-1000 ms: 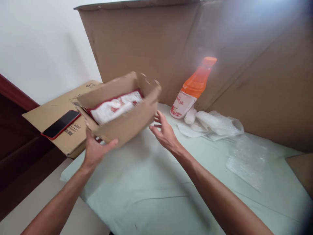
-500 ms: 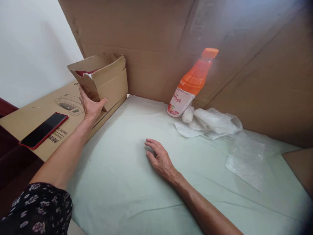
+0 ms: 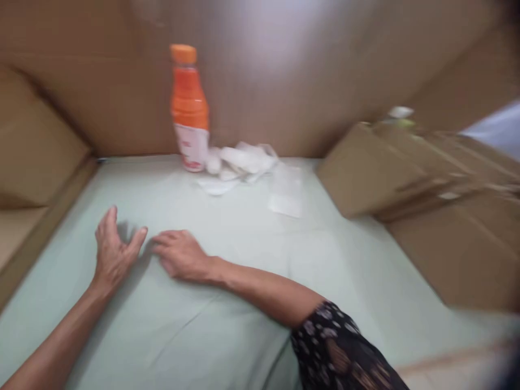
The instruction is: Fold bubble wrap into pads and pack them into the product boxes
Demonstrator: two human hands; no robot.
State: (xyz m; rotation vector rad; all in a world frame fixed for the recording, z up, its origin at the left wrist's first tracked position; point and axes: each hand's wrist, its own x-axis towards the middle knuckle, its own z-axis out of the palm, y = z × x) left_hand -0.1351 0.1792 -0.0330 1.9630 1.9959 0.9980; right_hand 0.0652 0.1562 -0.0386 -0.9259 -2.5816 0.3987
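Observation:
Over the pale green cloth [image 3: 227, 227], my left hand [image 3: 116, 249] is open, thumb and fingers spread, holding nothing. My right hand [image 3: 181, 254] is close beside it, to its right, back upward; its fingers are loosely bent and apart, with nothing visible in them. Beyond both hands, an orange drink bottle [image 3: 190, 108] with a pale label stands upright by the cardboard wall. Crumpled bubble wrap [image 3: 244, 162] lies at the bottle's right foot, and a flat piece of bubble wrap [image 3: 286, 189] is further right. Motion blurs the whole view.
At the left edge a cardboard box [image 3: 36, 146] borders the cloth. Several cardboard boxes [image 3: 377, 173] stand on the right, with a small white item [image 3: 401, 112] on top. A tall cardboard wall [image 3: 284, 81] closes off the back.
My left hand has let go of the small cardboard box and come over the cloth beside my right hand. The view has swung right, bringing the right-hand boxes in; the phone has left the view.

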